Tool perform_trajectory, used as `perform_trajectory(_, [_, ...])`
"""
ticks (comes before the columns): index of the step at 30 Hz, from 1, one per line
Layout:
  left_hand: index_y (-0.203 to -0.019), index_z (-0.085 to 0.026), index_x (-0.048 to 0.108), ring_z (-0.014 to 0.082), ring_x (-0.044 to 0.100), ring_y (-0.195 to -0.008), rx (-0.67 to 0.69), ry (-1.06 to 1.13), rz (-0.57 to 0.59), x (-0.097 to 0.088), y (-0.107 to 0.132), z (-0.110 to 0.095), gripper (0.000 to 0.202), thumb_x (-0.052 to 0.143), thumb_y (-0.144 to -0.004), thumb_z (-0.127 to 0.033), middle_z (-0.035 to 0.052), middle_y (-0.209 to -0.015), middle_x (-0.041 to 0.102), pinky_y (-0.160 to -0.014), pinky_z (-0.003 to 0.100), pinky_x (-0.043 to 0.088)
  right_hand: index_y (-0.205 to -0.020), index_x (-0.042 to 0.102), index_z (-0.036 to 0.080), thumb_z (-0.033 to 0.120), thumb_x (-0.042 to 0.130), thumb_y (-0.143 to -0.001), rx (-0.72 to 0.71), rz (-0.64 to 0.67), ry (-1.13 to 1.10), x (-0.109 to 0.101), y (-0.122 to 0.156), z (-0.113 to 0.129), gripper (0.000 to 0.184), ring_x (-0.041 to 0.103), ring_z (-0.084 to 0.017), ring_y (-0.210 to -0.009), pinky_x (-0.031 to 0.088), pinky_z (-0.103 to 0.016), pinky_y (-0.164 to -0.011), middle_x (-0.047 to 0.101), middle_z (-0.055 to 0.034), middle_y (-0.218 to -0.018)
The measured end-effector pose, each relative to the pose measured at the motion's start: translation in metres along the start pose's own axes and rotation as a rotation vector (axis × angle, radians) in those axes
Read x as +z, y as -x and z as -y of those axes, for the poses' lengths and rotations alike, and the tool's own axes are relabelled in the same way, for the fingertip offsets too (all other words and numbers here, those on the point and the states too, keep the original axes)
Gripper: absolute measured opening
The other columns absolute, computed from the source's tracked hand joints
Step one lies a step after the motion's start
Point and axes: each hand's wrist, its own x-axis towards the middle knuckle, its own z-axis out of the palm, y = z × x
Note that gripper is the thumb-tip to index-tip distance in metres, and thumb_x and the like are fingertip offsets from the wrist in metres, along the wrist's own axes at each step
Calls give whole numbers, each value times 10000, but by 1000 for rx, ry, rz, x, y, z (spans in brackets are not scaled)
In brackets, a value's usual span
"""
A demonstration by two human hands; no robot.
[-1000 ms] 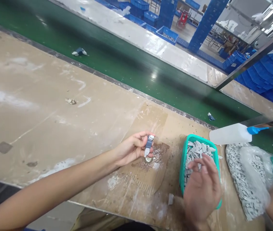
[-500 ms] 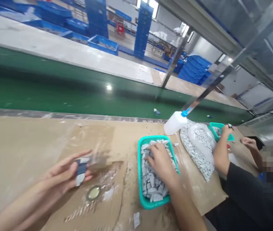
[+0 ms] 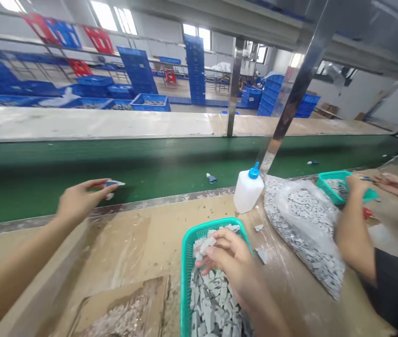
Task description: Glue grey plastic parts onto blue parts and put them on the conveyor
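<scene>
My left hand reaches over the near edge of the green belt, pinching a small dark blue and white plastic part between thumb and fingers. Over a green basket, my right hand holds a light grey plastic piece in its fingertips. Many similar grey pieces fill the basket below. Another dark blue and white part lies on the belt, apart from both hands.
A white squeeze bottle with a blue cap stands behind the basket. To its right lies a clear bag of grey pieces. A co-worker's hands work at a second green basket. Cardboard lies at front left.
My left hand has moved forward from above the cardboard to the belt with the blue and white part. My right hand has lifted a grey piece from the basket. The view has tilted up.
</scene>
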Motion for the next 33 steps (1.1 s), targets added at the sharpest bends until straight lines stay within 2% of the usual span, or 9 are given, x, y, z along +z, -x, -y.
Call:
perform_trajectory(5, [-904, -131, 574, 299, 606, -1039, 156, -210, -32, 27, -15, -31, 333, 580, -853, -459, 45, -866, 677, -712, 244, 427, -1038, 654, 189, 482, 862, -667, 99, -46, -301, -8, 0, 6, 516, 630, -127, -612, 466, -239, -561, 682, -27, -844])
perform_trajectory(8, [-1039, -82, 561, 441, 487, -1265, 258, -262, 13, 46, -22, -49, 387, 523, -898, -440, 188, -1204, 622, -896, 416, 480, -1138, 669, 216, 455, 820, -740, 81, -51, -374, -13, -2, 4, 489, 577, -112, -625, 445, -242, -574, 683, -45, -903])
perform_trajectory(10, [-1182, -44, 552, 449, 438, -1340, 384, -271, 114, 66, -24, -67, 404, 501, -913, -340, 258, -1358, 549, -1035, 524, 421, -1126, 683, 215, 455, 797, -754, 84, -28, -388, -14, -3, 2, 457, 557, -121, -632, 436, -254, -573, 680, -58, -918])
perform_trajectory(15, [-1418, -115, 509, 281, 242, -1520, 723, -213, 421, 124, -15, -108, 518, 450, -908, -182, 138, -1615, 323, -1232, 416, 227, -1061, 688, 212, 447, 781, -757, 124, -35, -437, -11, -3, 4, 395, 537, -126, -631, 425, -257, -582, 676, -53, -859])
perform_trajectory(18, [-1363, -144, 582, 291, 290, -1503, 763, -193, 504, 141, -10, -113, 497, 410, -896, -163, 110, -1576, 402, -1215, 464, 256, -1051, 698, 200, 397, 844, -695, 135, -41, -452, -10, -2, 9, 432, 536, -111, -625, 429, -246, -592, 685, -47, -850])
perform_trajectory(23, [-1178, -137, 692, 313, 561, -1284, 705, -143, 437, 137, -10, -104, 407, 411, -923, -283, 149, -1340, 645, -1115, 392, 391, -990, 726, 165, 359, 893, -632, 116, -51, -469, -8, -2, 14, 440, 600, -116, -661, 460, -244, -621, 720, -69, -889])
perform_trajectory(28, [-986, -138, 703, 349, 658, -1030, 525, -35, 334, 111, 5, -97, 320, 581, -851, -400, 162, -1060, 736, -973, 413, 474, -924, 736, 150, 374, 899, -642, 31, -71, -420, -8, -4, 11, 395, 657, -139, -712, 502, -260, -643, 713, -77, -935])
perform_trajectory(32, [-1020, -168, 621, 213, 673, -900, 379, 233, 456, 81, 48, -82, 395, 709, -803, -487, 52, -961, 734, -838, 271, 532, -901, 733, 165, 447, 912, -607, -1, -52, -378, -8, -3, 11, 445, 676, -153, -646, 527, -267, -589, 690, -39, -808])
perform_trajectory(33, [-1028, -189, 610, 176, 657, -854, 199, 447, 517, 75, 61, -78, 431, 781, -748, -468, 10, -897, 719, -796, 231, 533, -892, 733, 174, 474, 917, -585, -4, -32, -378, -7, -4, 12, 467, 672, -148, -617, 528, -259, -567, 681, -23, -769])
